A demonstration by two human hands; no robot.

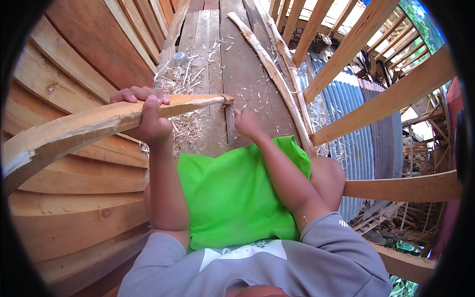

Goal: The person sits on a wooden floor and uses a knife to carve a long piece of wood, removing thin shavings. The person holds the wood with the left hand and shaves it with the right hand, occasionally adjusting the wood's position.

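Observation:
A long piece of wood (79,121), rough and splintered along its near edge, runs from the far left toward the middle and narrows to a tip. My left hand (148,111) is closed around it, with the thumb on the near side and the fingers over the far side. Close to the tip, my right hand (246,123) is a closed fist. A small dark shape shows between that fist and the tip, too thin to name. Bright green cloth (237,193) covers my lap beneath both forearms.
Pale wood shavings (190,123) litter the plank floor (247,84), with a clear plastic cup (180,58) among them. A board wall (74,198) stands at left. Two long pale strips (264,57) lie along the slatted wooden railing (381,119) at right, with corrugated metal sheets (356,148) beyond.

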